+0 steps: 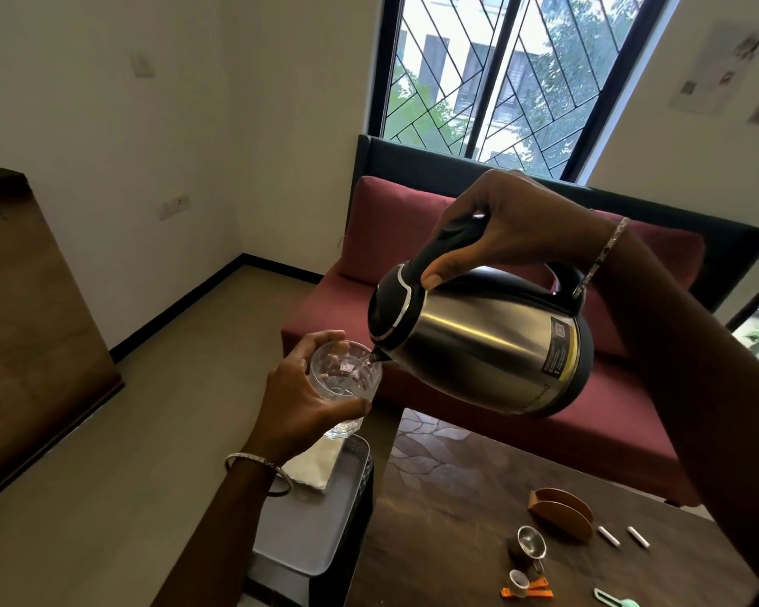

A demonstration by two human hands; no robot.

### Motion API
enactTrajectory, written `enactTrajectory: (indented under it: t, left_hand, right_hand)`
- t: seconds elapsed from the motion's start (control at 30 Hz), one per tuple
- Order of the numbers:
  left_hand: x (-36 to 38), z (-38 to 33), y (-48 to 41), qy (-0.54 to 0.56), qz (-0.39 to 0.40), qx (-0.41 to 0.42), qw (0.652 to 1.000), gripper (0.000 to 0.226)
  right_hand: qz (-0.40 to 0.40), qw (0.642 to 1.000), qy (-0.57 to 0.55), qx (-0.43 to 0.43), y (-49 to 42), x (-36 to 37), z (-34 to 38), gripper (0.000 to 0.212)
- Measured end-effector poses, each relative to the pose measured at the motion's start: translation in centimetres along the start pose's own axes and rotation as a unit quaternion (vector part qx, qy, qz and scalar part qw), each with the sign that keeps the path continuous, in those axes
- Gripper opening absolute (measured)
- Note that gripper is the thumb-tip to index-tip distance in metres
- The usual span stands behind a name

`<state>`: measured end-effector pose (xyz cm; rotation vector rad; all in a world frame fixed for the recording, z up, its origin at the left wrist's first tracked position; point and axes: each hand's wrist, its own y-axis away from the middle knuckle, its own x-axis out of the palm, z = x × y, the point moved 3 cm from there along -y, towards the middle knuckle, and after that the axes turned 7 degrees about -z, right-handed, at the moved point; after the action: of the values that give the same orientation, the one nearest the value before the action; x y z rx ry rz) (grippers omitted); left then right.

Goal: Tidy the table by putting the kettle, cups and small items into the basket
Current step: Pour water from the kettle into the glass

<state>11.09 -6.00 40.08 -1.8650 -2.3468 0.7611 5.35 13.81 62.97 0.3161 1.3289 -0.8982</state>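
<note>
Head view, single frame. The right hand (491, 225) grips the black handle of the steel kettle (478, 343), fingers curled over the top and thumb on the near side. The kettle hangs in the air, tilted down to the left, well above the table (456, 497). Its spout tip meets the rim of a clear glass (345, 374); whether liquid flows cannot be told.

The left hand (299, 396) holds the glass, fingers wrapped round its far side and thumb across its lower part. The glass is tipped slightly toward the spout and sits above the far end of the basket (321, 519). Each wrist carries a thin bangle.

The grey basket has a dark side wall and stands just beside the table's left edge. A white cloth (312, 466) lies at its far end; the near part shows bare bottom.

On the near right part of the table lie a copper napkin holder (561, 512), two white sticks (608, 536) just right of it, a metal strainer (532, 543), orange clips (530, 591) and a green tool (612, 598) at the bottom edge of the frame. The table's far left corner is bare wood.

A red sofa (413, 308) runs close behind the table's far edge. Open floor (150, 431) lies left of the basket, reaching a wooden cabinet (27, 322) at the left.
</note>
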Motion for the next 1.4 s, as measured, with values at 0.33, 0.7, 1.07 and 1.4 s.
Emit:
enactTrajectory:
  t: [0.33, 0.7, 1.07, 1.4]
  left_hand:
    - [0.7, 0.5, -0.3, -0.001, -0.002, -0.003, 1.000, 0.086]
    - [1.1, 0.5, -0.6, 0.003, 0.001, 0.001, 1.000, 0.086]
    - [1.4, 0.7, -0.7, 0.005, 0.002, 0.001, 1.000, 0.087]
    - [1.4, 0.9, -1.1, 0.004, 0.001, 0.001, 1.000, 0.085]
  right_hand:
    - [0.003, 1.000, -0.002, 0.002, 0.0, -0.2, -0.4, 0.043]
    - [0.010, 1.000, -0.008, 0.002, 0.2, -0.5, -0.3, 0.048]
    - [0.013, 1.000, -0.017, 0.002, 0.3, -0.6, -0.5, 0.054]
    - [0.008, 1.000, 0.003, 0.011, 0.0, -0.2, -0.8, 0.046]
